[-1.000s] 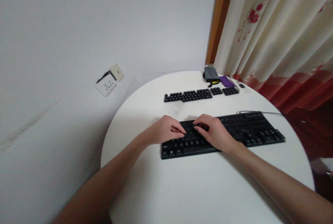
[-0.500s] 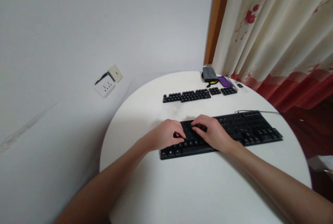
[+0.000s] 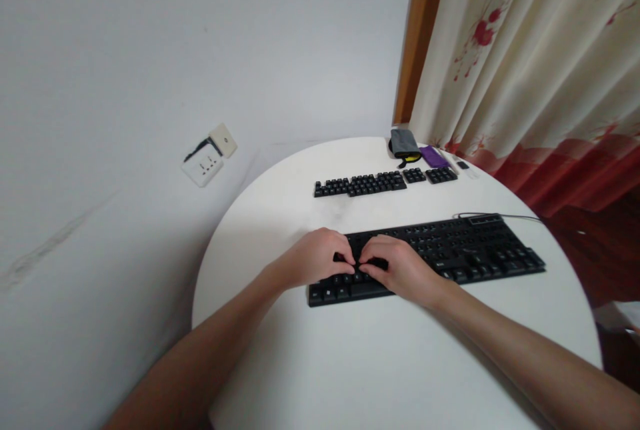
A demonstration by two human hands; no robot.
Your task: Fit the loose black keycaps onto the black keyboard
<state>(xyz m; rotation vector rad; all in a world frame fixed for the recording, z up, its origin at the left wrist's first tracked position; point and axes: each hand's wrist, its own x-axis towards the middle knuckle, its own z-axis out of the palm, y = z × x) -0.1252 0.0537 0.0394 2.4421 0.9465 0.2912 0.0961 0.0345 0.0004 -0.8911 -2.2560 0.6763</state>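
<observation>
A black keyboard (image 3: 480,243) lies across the white round table. Some of its key positions look bare, while its lower left rows and right end carry keycaps. Over its left part, my left hand (image 3: 323,257) is closed in a pinch, thumb and index finger down at the keys. Coming from the other side, my right hand (image 3: 400,267) also pinches, its fingertips close beside those of the left. Anything between the fingers is too small and dark to make out. Loose black keycaps (image 3: 375,182) lie in neat rows behind the keyboard.
Beyond the keycaps, a grey pouch (image 3: 405,143) and a purple cloth (image 3: 434,156) lie near the table's far edge. A cable (image 3: 515,217) leaves the keyboard's back. The wall with its socket (image 3: 203,165) stands to the left, and a curtain (image 3: 540,83) hangs at the right.
My right hand has moved left and nearer to me over the keys, bringing its fingertips close to my left hand's. The left hand has stayed nearly in place.
</observation>
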